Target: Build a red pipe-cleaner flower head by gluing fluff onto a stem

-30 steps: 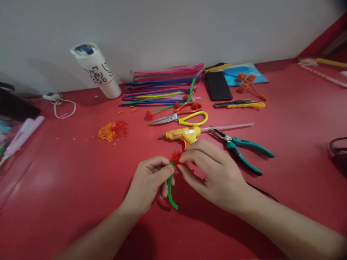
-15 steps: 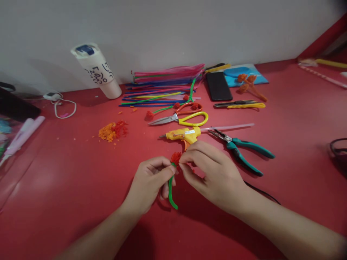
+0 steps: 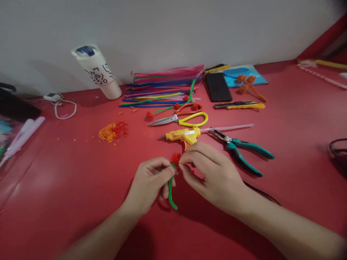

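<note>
A red table (image 3: 67, 173) runs up to a white wall (image 3: 162, 32), and a yellow glue gun (image 3: 182, 134) lies on its side near the middle of it. Just in front of the glue gun, both hands meet over one small piece. The left hand (image 3: 148, 184) is closed on a green stem (image 3: 170, 193), with thumb and forefinger pinching its top. The rest of the stem curves down out of the grip, past the curled fingers, and its lower end is free. A red tuft (image 3: 175, 158) sits on top of the stem, just above the left thumb. The right hand (image 3: 214, 173) pinches the tuft from its own side between thumb and forefinger, so the fingertips of both hands nearly touch. The tuft shows in the gap between them, close to the glue gun's handle. Behind the glue gun lie yellow-handled scissors (image 3: 179, 118), and beyond those a flat bundle of coloured pipe cleaners (image 3: 165, 85) against the wall. Green-handled pliers (image 3: 241, 150) lie to the right of the glue gun, beside the right hand's knuckles. A small heap of orange and red fluff (image 3: 112, 130) sits to the left of the glue gun
</note>
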